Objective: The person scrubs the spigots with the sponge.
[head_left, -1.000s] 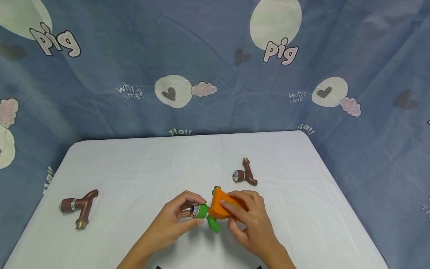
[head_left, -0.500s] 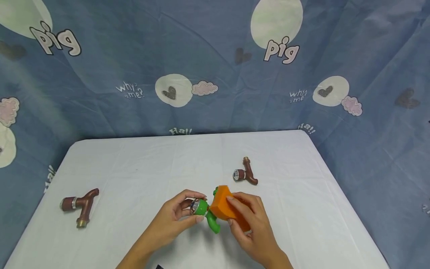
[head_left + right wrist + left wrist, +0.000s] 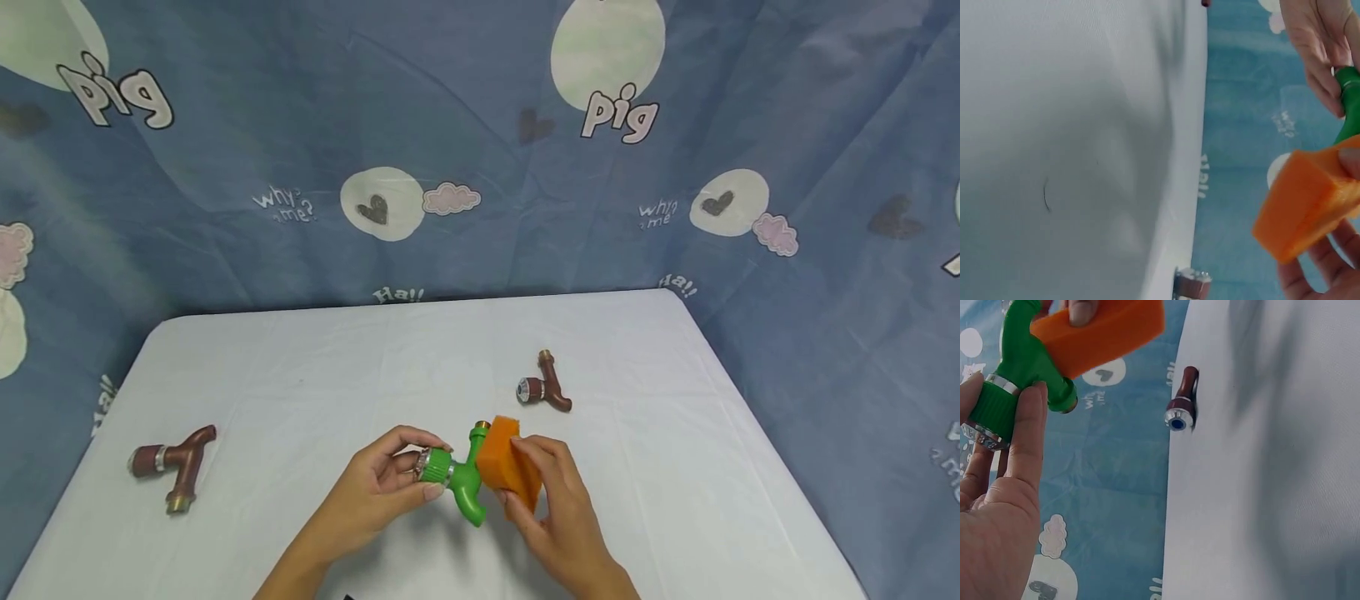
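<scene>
Orange sponge [image 3: 507,462] shifted: a second earlier we had it across the middle of the green tap [image 3: 467,482], and by this moment we had drawn it to the right, baring the tap's body and upright neck. We held both things up, above the white table [image 3: 615,350], near its front edge, where soft shadows fell beneath them.

Our left hand [image 3: 378,483] rose from the bottom of the head view, forearm slanting inward, and gripped the tap by its ribbed knob [image 3: 435,467], thumb along the near side, fingers arched over the far side. From the left wrist, we saw the palm partly turned up and fingers running along the green knob, below its silver collar [image 3: 1002,384].

Our right hand [image 3: 558,517] reached in from the lower right and pinched the sponge, forefinger laid on the upper face, thumb on the near side. The sponge's left side rested against the tap's body, just beside the curved spout [image 3: 471,508].

Around us on the table lay two brown taps: one [image 3: 180,462] well to the left, the other [image 3: 550,383] beyond our right hand. Blue printed cloth [image 3: 465,108] hung behind.
</scene>
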A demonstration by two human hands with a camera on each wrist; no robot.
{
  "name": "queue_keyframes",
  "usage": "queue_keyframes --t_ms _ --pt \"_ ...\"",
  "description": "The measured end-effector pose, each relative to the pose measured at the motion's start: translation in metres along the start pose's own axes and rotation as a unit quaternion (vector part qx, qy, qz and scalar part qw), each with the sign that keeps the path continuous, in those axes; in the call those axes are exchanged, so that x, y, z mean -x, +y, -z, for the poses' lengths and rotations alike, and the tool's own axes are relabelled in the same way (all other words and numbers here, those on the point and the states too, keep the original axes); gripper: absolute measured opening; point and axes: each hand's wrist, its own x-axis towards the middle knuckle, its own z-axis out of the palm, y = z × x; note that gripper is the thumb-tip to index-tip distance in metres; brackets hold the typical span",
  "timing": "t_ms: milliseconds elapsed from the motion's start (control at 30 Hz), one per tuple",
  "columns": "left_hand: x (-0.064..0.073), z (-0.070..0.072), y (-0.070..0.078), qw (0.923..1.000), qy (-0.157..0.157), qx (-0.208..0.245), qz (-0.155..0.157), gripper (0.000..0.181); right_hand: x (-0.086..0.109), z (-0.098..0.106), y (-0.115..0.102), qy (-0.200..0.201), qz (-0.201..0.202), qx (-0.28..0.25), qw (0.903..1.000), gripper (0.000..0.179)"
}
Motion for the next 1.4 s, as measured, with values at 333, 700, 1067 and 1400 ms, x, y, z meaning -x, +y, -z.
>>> queue_keyframes --t_ms 333,700,1067,1400 --pt "-0.003 0.000 0.000 0.9991 0.041 0.008 -0.004 0.046 -0.003 0.003 0.003 0.002 -0.014 -0.049 0.9987 0.083" --pt "-0.004 -0.004 -0.003 0.9993 0.030 0.022 0.005 0.036 -0.010 0.003 -0.010 0.016 0.069 -0.078 0.9945 0.061" --pt "-0.004 -0.004 -0.002 0.9989 0.025 0.031 -0.024 0.032 -0.006 0.000 0.001 0.007 -0.008 0.020 0.9997 0.086" --pt "-0.003 0.000 0.000 0.9975 0.062 -0.003 -0.033 0.035 -0.005 -0.001 -0.001 0.014 0.005 -0.040 0.9991 0.084"
